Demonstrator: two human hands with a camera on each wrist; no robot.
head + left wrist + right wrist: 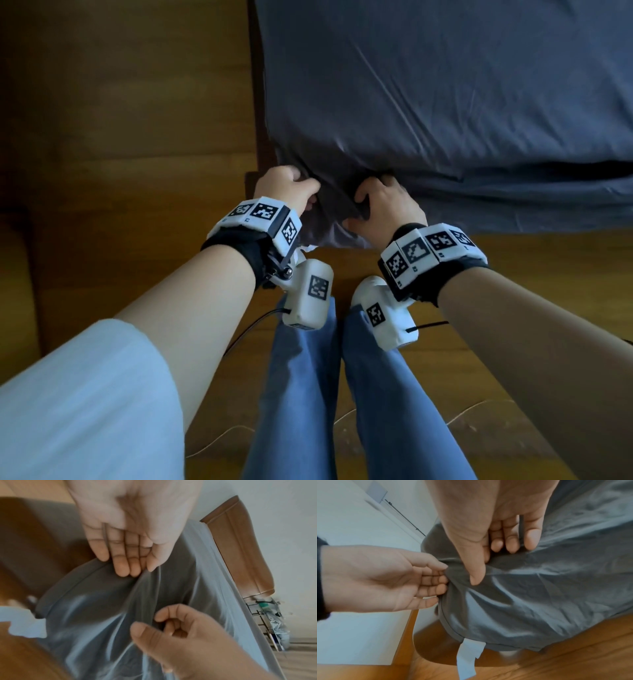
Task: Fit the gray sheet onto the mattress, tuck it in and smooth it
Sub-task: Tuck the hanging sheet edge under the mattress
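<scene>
While both my hands work the near-left corner, the notes run so:

Sheet location: gray sheet [445, 96] lies spread over the mattress, top side ahead of me and running off to my right; its loose corner bunches right at my hands, at the bed's near-left corner.

Direction from hands: the sheet body sits forward and right of both hands; the hemmed edge [452, 627] hangs down below them toward the wooden floor [120, 137].

Long axis: near edge of the mattress runs left to right across my view; the left side edge runs away from me.

Left hand: left hand [286, 190] sits at the very corner, fingers [121, 566] reaching onto the fold beside the hem; I judge them loosely hooked in the cloth, though the blur in the left wrist view makes the hold unsure.

Right hand: right hand [387, 202] just beside the left, pinching a bunch of cloth, thumb [475, 574] pressed on the fold against curled fingers.

Nearer hand: left is on the corner itself, right is one fold inboard.

Tag: white care label [467, 658] dangles from the hem, so the corner is not yet tucked.

Next move, my judgement: pull down and under the corner, toward me and left.

Seen also: blue trousers [294, 394], wrist camera units.
</scene>
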